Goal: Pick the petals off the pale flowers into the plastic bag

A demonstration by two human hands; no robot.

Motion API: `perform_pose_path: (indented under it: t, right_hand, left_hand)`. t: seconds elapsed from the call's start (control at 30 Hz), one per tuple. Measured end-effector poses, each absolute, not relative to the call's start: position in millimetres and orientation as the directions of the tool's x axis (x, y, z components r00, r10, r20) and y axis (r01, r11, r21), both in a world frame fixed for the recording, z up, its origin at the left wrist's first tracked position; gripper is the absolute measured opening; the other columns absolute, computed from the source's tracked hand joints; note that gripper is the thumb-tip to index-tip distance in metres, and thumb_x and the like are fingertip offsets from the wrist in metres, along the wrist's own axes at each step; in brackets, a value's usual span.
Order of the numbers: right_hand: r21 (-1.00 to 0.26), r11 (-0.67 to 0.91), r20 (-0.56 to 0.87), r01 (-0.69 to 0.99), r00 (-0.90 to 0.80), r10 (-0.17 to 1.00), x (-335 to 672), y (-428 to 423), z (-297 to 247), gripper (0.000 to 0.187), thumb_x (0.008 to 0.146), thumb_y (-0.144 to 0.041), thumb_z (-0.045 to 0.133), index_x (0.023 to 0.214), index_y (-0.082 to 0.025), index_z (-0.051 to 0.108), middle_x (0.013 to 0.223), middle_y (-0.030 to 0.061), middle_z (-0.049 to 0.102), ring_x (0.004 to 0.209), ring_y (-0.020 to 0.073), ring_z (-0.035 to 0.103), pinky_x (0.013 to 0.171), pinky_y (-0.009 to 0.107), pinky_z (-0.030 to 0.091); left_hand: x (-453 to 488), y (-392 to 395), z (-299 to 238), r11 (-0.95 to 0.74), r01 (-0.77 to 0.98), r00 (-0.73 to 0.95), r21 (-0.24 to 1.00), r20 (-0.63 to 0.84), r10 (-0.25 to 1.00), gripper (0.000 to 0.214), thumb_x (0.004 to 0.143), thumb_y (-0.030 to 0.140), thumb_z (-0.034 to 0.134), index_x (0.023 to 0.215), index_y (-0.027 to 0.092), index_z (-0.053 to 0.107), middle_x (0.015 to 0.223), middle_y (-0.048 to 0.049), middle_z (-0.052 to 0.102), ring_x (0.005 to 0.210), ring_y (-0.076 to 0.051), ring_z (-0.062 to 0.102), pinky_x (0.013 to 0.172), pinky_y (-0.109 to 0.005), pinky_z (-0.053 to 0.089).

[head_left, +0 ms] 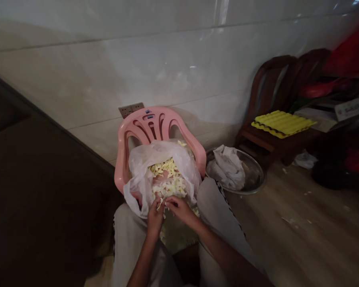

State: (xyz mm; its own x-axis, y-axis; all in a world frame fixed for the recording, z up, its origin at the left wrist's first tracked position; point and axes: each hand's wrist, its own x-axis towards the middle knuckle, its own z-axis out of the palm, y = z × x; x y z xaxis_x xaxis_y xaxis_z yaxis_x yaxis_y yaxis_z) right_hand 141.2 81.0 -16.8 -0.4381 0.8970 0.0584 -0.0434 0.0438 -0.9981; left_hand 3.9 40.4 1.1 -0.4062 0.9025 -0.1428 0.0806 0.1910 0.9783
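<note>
A small pink plastic chair [155, 123] stands in front of me with a clear plastic bag [143, 171] on its seat, full of pale yellow pieces [167, 177]. My left hand [154, 217] and my right hand [179, 209] meet at the bag's near edge, fingers pinched together on a small pale yellow piece [163, 204] between them. My knees in light trousers sit on either side of the chair.
A metal bowl [253, 179] holding a crumpled white bag stands on the wooden floor to the right of the chair. Further right is a dark wooden chair [269, 131] with a yellow tray on its seat. A tiled wall runs behind; a dark cabinet is at left.
</note>
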Motion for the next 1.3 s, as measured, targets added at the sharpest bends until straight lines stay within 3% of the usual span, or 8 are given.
perform_pose_path:
  t: [0.2, 0.37, 0.47, 0.67, 0.8, 1.0, 1.3]
  right_hand:
    - [-0.974, 0.219, 0.177, 0.066, -0.384, 0.906, 142.8, 82.5, -15.9, 0.013, 0.091, -0.025, 0.058, 0.094, -0.020, 0.068, 0.082, 0.0005, 0.068, 0.071, 0.0146, 0.058, 0.067, 0.025, 0.045]
    - [-0.935, 0.296, 0.217, 0.195, -0.345, 0.913, 144.1, 82.3, -14.6, 0.008, 0.088, -0.017, 0.056, 0.085, -0.019, 0.063, 0.073, -0.0013, 0.063, 0.067, 0.0142, 0.056, 0.064, 0.024, 0.041]
    - [-0.922, 0.298, 0.205, 0.245, -0.345, 0.916, 145.0, 81.7, -11.2, 0.007, 0.086, -0.015, 0.057, 0.081, -0.019, 0.059, 0.071, -0.0022, 0.060, 0.066, 0.0141, 0.054, 0.063, 0.024, 0.038]
    - [-0.901, 0.281, 0.153, 0.330, -0.364, 0.919, 146.1, 78.4, -1.9, 0.006, 0.088, -0.019, 0.058, 0.083, -0.020, 0.055, 0.067, -0.0039, 0.055, 0.063, 0.0141, 0.051, 0.060, 0.024, 0.032]
    - [-0.923, 0.244, 0.140, 0.298, -0.331, 0.933, 145.1, 78.4, -4.5, 0.008, 0.088, -0.020, 0.057, 0.081, -0.021, 0.052, 0.066, -0.0048, 0.051, 0.061, 0.0137, 0.049, 0.059, 0.024, 0.031]
    - [-0.946, 0.214, 0.131, 0.242, -0.320, 0.938, 143.2, 80.2, -12.4, 0.010, 0.086, -0.020, 0.057, 0.080, -0.021, 0.049, 0.064, -0.0064, 0.047, 0.058, 0.0127, 0.047, 0.058, 0.023, 0.030]
    - [-0.912, 0.216, 0.096, 0.348, -0.331, 0.939, 144.3, 76.4, -7.9, 0.012, 0.089, -0.025, 0.060, 0.081, -0.021, 0.051, 0.061, -0.0065, 0.048, 0.058, 0.0130, 0.048, 0.057, 0.023, 0.028]
  left_hand:
    - [8.2, 40.2, 4.3, 0.197, 0.086, -0.397, 0.977, -0.148, 0.906, 0.048, 0.076, 0.054, 0.070, 0.111, 0.020, 0.070, 0.076, -0.0025, 0.072, 0.052, -0.014, 0.061, 0.043, -0.020, 0.042]
    - [15.0, 39.0, 12.3, 0.242, 0.081, -0.339, 0.967, -0.202, 0.919, 0.059, 0.075, 0.060, 0.067, 0.116, 0.018, 0.067, 0.094, -0.0043, 0.074, 0.035, -0.005, 0.043, 0.032, -0.019, 0.035]
    - [16.9, 38.5, 14.5, 0.240, 0.071, -0.327, 0.968, -0.205, 0.923, 0.061, 0.071, 0.058, 0.071, 0.117, 0.017, 0.068, 0.101, -0.0061, 0.073, 0.037, -0.003, 0.045, 0.032, -0.018, 0.037]
    - [16.7, 39.7, 13.0, 0.255, 0.050, -0.320, 0.966, -0.227, 0.920, 0.060, 0.075, 0.053, 0.072, 0.122, 0.016, 0.067, 0.093, -0.0055, 0.074, 0.038, -0.004, 0.046, 0.032, -0.017, 0.036]
    - [16.7, 40.7, 12.4, 0.244, 0.068, -0.306, 0.967, -0.213, 0.928, 0.059, 0.076, 0.055, 0.070, 0.120, 0.016, 0.068, 0.103, -0.0076, 0.073, 0.037, -0.003, 0.046, 0.031, -0.019, 0.040]
    - [16.8, 41.4, 12.3, 0.226, 0.031, -0.283, 0.974, -0.208, 0.936, 0.058, 0.074, 0.058, 0.072, 0.114, 0.016, 0.069, 0.097, -0.0055, 0.074, 0.037, -0.004, 0.049, 0.031, -0.019, 0.042]
    - [12.1, 41.0, 5.1, 0.202, 0.019, -0.260, 0.979, -0.190, 0.947, 0.055, 0.077, 0.053, 0.071, 0.117, 0.014, 0.067, 0.101, -0.0081, 0.074, 0.040, -0.009, 0.056, 0.033, -0.025, 0.047]
